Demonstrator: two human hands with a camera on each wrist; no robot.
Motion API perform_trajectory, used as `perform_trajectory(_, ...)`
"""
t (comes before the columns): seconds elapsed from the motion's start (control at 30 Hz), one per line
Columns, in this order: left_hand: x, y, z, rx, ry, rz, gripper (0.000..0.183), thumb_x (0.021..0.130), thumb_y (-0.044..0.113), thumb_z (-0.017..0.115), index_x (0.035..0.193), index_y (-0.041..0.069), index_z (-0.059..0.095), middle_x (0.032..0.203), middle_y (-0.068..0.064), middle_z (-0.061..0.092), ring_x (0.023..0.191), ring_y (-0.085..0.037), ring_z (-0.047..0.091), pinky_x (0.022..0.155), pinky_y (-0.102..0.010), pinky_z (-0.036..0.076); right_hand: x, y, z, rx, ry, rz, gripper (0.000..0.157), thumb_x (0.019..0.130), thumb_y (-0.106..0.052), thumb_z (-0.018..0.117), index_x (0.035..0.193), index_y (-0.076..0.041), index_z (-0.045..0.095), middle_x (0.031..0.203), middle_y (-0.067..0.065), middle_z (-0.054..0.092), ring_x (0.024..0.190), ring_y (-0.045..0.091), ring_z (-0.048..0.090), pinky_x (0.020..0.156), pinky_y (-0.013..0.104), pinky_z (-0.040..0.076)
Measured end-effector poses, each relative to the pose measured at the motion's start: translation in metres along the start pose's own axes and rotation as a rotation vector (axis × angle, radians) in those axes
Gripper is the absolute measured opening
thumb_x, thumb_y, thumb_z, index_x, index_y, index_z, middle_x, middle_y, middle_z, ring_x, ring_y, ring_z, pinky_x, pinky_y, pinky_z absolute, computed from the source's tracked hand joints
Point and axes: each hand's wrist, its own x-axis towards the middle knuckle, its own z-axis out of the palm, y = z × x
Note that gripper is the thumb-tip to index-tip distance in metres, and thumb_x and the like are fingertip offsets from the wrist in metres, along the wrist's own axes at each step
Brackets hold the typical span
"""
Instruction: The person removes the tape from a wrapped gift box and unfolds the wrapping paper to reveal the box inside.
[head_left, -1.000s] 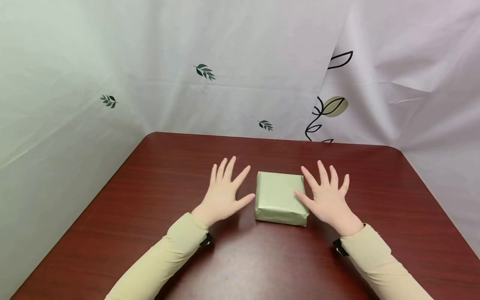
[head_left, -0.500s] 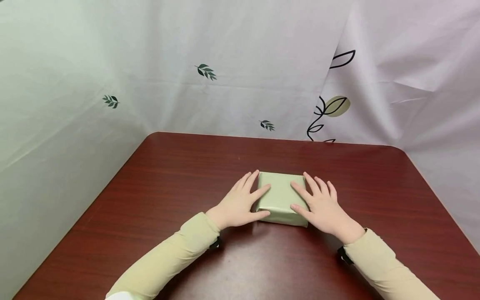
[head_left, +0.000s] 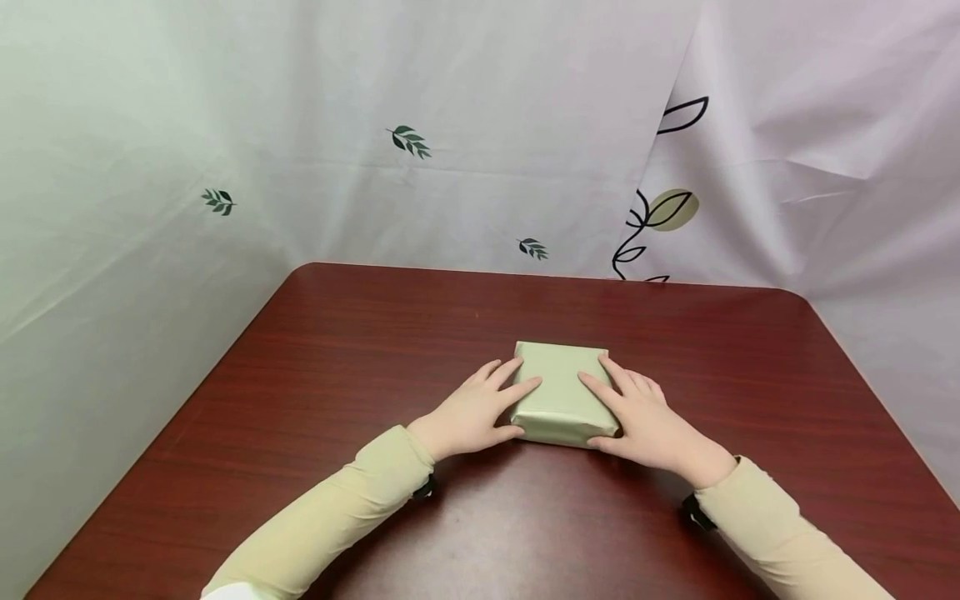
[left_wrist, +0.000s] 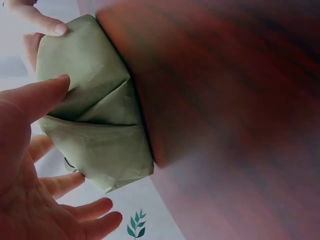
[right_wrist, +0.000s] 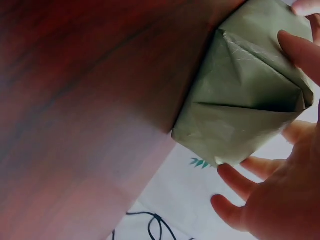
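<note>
A square box wrapped in pale green paper (head_left: 564,379) lies flat on the table between the two hands. My left hand (head_left: 468,417) is at its left side, fingers spread, with fingertips at the top's left edge and the thumb by the front corner. My right hand (head_left: 648,425) mirrors it on the right, index finger over the top and thumb at the front face. Both wrist views show folded paper flaps on the box's ends (left_wrist: 107,155). In the right wrist view, the fingers (right_wrist: 237,181) lie loosely extended along the box's edge.
The dark red wooden table (head_left: 360,333) has rounded far corners. Behind and beside it hangs a white curtain (head_left: 480,100) printed with leaves. Pale sleeves cover both forearms, with a dark strap (head_left: 699,512) under the right cuff.
Both hands have come down from beside the box onto its two sides. The right thumb has shifted down to the front face. The box lies where it was.
</note>
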Motion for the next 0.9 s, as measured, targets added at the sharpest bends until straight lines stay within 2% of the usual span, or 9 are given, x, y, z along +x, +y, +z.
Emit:
perform_trajectory(0.13,-0.003,-0.001,0.000,-0.086,-0.009,0.011,0.064,0.088,0.030,0.068,0.144,0.017,0.041,0.151,-0.020,0.027,0.133,-0.039,0.036,0.107,-0.044,0.036,0.002,0.000,-0.002,0.137,0.005,0.022,0.077,0.075,-0.026,0.079,0.140,-0.007,0.043,0.149,0.028,0.023,0.124,0.051,0.036,0.095,0.065,0.032)
perform_trajectory(0.27,-0.003,-0.002,0.002,-0.159,-0.015,0.015,0.063,0.087,0.024,0.069,0.144,0.015,0.041,0.152,-0.021,0.024,0.134,-0.039,0.035,0.105,-0.041,0.038,0.002,0.000,-0.002,0.204,0.026,0.037,0.074,0.073,-0.021,0.081,0.137,-0.006,0.047,0.148,0.027,0.023,0.126,0.051,0.034,0.094,0.060,0.037)
perform_trajectory(0.47,-0.001,-0.002,0.003,-0.189,-0.016,0.017,0.062,0.087,0.023,0.069,0.142,0.013,0.043,0.151,-0.022,0.024,0.131,-0.038,0.041,0.104,-0.041,0.039,0.004,-0.001,-0.002,0.241,0.049,0.040,0.071,0.070,-0.018,0.083,0.133,-0.005,0.052,0.147,0.026,0.027,0.129,0.051,0.031,0.096,0.059,0.037)
perform_trajectory(0.67,-0.001,-0.001,0.001,-0.229,-0.022,0.006,0.060,0.087,0.021,0.068,0.142,0.011,0.044,0.151,-0.022,0.023,0.133,-0.035,0.040,0.103,-0.039,0.040,0.009,-0.002,-0.001,0.262,0.080,0.040,0.068,0.067,-0.013,0.084,0.128,-0.002,0.056,0.143,0.026,0.033,0.131,0.046,0.033,0.098,0.056,0.038)
perform_trajectory(0.9,-0.002,0.000,0.003,-0.225,0.007,0.048,0.055,0.087,0.019,0.067,0.138,0.012,0.049,0.149,-0.024,0.023,0.127,-0.030,0.046,0.099,-0.036,0.044,0.012,-0.002,0.001,0.280,0.119,0.044,0.065,0.062,-0.008,0.084,0.122,-0.001,0.060,0.139,0.024,0.039,0.129,0.043,0.038,0.097,0.053,0.039)
